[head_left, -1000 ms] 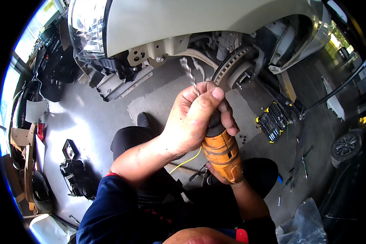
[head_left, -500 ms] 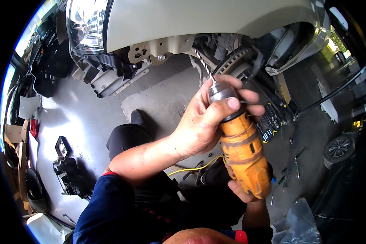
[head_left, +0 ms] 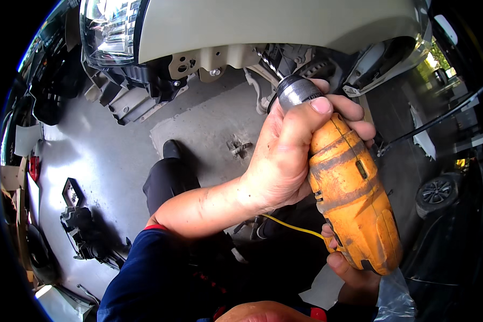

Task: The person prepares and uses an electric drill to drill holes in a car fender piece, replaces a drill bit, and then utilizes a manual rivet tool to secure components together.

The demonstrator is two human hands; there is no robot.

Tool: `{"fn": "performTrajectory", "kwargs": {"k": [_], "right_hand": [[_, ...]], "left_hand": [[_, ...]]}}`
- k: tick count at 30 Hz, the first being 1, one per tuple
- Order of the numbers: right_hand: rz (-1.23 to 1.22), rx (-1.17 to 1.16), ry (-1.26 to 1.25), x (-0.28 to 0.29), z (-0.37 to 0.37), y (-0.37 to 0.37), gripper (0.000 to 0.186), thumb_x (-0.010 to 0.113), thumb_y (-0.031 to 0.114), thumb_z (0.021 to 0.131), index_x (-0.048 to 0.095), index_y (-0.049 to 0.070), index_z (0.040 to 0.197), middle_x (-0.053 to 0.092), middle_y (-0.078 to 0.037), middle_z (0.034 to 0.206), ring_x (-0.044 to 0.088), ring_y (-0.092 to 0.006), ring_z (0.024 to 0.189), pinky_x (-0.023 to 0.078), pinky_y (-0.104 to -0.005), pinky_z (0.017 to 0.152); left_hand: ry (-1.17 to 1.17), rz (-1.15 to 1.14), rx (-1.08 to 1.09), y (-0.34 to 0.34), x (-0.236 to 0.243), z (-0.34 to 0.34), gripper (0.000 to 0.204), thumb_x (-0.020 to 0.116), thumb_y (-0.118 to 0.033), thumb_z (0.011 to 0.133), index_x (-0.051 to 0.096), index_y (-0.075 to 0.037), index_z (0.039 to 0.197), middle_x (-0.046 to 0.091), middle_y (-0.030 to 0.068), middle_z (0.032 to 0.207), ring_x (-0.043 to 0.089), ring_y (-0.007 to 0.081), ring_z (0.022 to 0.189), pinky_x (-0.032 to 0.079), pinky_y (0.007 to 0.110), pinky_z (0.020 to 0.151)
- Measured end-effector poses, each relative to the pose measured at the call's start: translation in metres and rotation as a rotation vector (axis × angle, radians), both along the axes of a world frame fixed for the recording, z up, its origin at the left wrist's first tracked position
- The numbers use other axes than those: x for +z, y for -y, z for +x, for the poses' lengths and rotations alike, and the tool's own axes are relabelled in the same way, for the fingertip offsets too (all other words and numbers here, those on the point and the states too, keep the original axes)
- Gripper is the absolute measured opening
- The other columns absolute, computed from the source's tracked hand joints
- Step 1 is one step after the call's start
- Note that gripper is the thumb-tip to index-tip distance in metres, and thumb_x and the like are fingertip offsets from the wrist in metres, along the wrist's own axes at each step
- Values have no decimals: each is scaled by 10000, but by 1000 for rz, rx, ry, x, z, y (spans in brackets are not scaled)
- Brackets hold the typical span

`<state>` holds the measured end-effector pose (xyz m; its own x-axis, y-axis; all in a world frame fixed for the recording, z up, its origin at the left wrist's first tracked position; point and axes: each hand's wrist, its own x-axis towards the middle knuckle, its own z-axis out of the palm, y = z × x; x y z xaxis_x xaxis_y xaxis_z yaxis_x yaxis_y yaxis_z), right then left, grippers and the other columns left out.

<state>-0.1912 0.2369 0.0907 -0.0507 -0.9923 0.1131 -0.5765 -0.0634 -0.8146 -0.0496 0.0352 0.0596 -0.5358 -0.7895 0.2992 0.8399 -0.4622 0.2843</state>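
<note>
We've got an orange drill (head_left: 354, 188), blotched and banded with dark grime. Chuck (head_left: 295, 92): silver-grey, fine knurl pattern. Bit (head_left: 272, 65): silver and dark spiral. Cord (head_left: 292, 226): solid yellow. Above, we see a plain pale beige fender (head_left: 279, 27), a clear, silvery ribbed headlight (head_left: 110, 35), and a tan bracket (head_left: 235, 56) with dark round holes. Our sleeve (head_left: 131, 276): navy, red edging. Trouser leg (head_left: 166, 185): black. Floor (head_left: 70, 153): grey, white glare, one matte patch. Right side, we see a dark wheel (head_left: 437, 192), grey spokes. Far left: red lamp (head_left: 34, 168).
</note>
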Motion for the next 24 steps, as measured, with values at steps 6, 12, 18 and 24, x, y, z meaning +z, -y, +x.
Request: {"fn": "performTrajectory", "kwargs": {"k": [6,12,18,24], "right_hand": [[48,-45,5,-3,4,-3,363,757,118,858,671,48,1204,715,-56,1058,690,-193,1012,540,-348,928],[61,-10,-111,7,-1,1,395,760,116,848,661,34,1221,708,-78,1070,678,-186,980,544,-346,903],[52,-262,301,6,23,-3,381,763,76,808,667,-6,1167,690,-101,1026,659,-200,951,543,-343,879],[114,-198,163,22,24,1,388,742,19,787,664,-16,1166,694,-111,1040,660,-221,972,543,-348,880]], "left_hand": [[46,-20,7,1,-1,2,384,553,-365,1026,502,-132,1326,681,120,1174,711,332,1072,582,553,949],[-47,36,9,-9,7,-4,440,586,-287,1037,375,-47,1340,686,188,1141,705,304,1094,586,456,944],[-77,-57,-122,-20,0,-7,424,573,-415,1042,477,-67,1263,696,198,1094,691,290,1049,578,453,913],[-45,-59,-78,-20,5,-3,419,539,-424,1060,482,-57,1256,701,188,1094,696,288,1037,585,437,892]]}}
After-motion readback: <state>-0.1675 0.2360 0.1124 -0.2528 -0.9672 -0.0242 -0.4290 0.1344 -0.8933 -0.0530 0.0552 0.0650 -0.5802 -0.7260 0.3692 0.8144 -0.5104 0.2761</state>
